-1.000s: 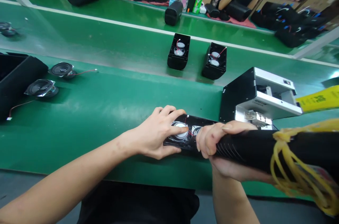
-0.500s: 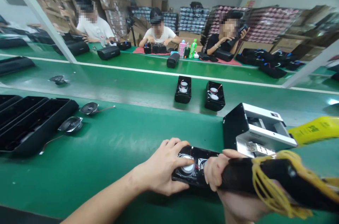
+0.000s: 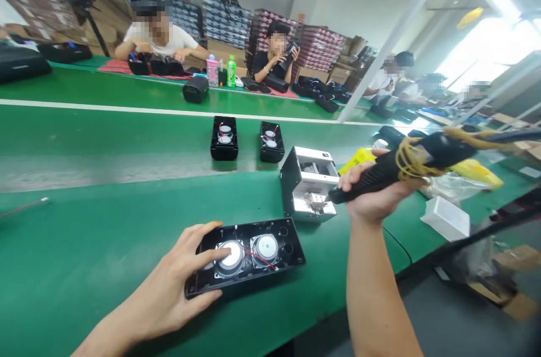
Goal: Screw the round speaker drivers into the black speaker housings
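Note:
My left hand [image 3: 180,270] grips the left end of a black speaker housing [image 3: 289,258] lying on the green bench, one finger resting over a driver. Inside the housing sit two round speaker drivers [image 3: 265,250] with white backs, a red-and-black wire [image 3: 257,258] running across them. My right hand [image 3: 374,193] is wrapped round a black electric screwdriver [image 3: 380,172] with yellow cord coiled about its rear. The screwdriver's tip points at the front of a white-and-black screw feeder [image 3: 310,179]; whether it touches a screw there I cannot tell.
Two more open housings [image 3: 224,140] with drivers stand beyond the bench. A yellow bottle [image 3: 357,160] and a white box [image 3: 446,217] are to the right of the feeder. Across the line sit co-workers [image 3: 160,30]. The bench's front edge runs along the lower right.
My right hand has lifted the screwdriver off the housing and carried it to the screw feeder. The view has turned right. My left hand still holds the housing.

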{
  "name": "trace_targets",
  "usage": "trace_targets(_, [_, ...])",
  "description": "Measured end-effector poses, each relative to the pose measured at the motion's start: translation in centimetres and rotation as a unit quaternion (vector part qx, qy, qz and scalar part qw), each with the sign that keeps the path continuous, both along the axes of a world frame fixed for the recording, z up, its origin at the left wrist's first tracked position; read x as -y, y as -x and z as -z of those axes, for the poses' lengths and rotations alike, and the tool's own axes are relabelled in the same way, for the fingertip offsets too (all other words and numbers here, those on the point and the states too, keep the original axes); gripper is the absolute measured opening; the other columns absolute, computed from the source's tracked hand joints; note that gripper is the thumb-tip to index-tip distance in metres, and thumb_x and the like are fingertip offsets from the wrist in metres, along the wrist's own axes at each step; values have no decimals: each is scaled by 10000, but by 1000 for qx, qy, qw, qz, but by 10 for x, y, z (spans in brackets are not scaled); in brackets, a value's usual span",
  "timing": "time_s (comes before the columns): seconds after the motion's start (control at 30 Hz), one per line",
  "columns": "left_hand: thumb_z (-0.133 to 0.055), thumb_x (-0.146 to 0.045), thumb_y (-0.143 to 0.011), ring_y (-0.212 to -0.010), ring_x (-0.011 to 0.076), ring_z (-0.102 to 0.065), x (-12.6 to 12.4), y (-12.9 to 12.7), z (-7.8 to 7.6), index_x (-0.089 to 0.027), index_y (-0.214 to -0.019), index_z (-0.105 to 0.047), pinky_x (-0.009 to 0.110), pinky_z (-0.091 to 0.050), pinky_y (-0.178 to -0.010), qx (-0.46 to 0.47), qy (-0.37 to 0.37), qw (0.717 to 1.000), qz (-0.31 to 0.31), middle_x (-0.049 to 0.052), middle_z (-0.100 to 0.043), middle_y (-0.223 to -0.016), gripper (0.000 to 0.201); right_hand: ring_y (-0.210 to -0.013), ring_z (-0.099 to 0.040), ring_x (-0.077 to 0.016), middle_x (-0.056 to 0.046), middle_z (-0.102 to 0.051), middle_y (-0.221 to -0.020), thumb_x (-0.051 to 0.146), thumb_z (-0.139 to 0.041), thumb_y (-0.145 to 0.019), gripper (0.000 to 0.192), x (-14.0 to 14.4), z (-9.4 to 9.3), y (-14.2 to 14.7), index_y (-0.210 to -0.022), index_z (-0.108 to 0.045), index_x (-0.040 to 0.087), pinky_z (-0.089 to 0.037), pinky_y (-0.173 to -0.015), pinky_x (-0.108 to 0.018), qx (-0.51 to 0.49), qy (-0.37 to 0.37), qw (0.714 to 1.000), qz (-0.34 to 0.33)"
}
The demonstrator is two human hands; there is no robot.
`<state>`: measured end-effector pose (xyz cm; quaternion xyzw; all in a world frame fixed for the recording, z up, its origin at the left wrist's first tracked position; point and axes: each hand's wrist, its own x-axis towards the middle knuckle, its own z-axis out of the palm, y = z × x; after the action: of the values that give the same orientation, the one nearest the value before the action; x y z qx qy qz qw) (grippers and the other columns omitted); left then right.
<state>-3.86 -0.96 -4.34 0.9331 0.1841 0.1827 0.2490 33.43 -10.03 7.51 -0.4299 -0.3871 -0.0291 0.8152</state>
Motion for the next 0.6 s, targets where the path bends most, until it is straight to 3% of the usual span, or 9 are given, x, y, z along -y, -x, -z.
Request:
trace_targets(0.37, [-706, -318, -942, -1520, 367, -448, -2, 0, -1, -403, -1478, -595, 588, -557, -1157, -8, -24, 1000, 1, 52, -378, -1713, 555, -330, -419, -128, 80, -501, -500, 989, -452, -824, 799, 0, 15, 2, -1005, -610, 227, -357, -338, -233, -20, 34, 999, -16])
trace_targets(0.6, [-747, -361, -949, -1587, 413, -345, -2, 4, 3, -400, -1488, -576, 674, -499, -1180, -10, 22, 1000, 8, 73, -178, -1796, 566, -325, -409, -120, 77, -507, -493, 1037, -527, -731, 899, 6, 13, 11, -1032, -671, 202, -358, -338, -233, -12, 58, 998, -37])
